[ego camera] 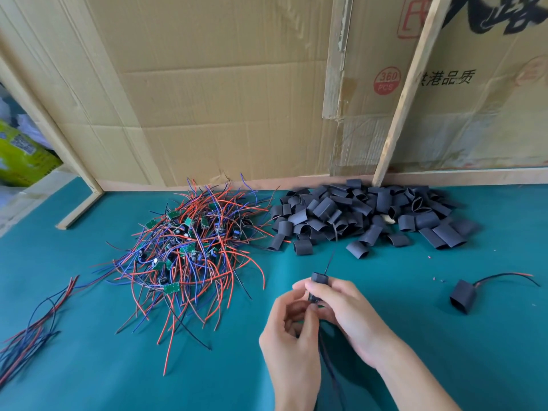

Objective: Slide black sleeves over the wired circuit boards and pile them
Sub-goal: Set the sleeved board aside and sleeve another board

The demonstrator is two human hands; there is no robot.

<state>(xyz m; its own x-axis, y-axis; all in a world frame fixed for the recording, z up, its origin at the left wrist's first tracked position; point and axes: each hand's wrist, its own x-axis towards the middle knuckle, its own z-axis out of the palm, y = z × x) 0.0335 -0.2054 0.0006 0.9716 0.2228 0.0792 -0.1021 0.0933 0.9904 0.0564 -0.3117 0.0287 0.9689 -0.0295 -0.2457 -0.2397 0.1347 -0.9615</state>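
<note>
My right hand grips a black sleeve low in the middle of the view. My left hand pinches the lower end of the wired circuit board inside it, where wires trail down toward me. A thin black wire sticks up out of the sleeve's top. The board itself is hidden by the sleeve and fingers. A tangled heap of wired green boards lies to the left. Several empty black sleeves are heaped at the back right. One sleeved board lies alone at the right.
The green table mat covers the work surface. Cardboard walls and a leaning wooden batten close off the back. A bundle of loose wires lies at the left edge. A wooden strip marks the back-left corner.
</note>
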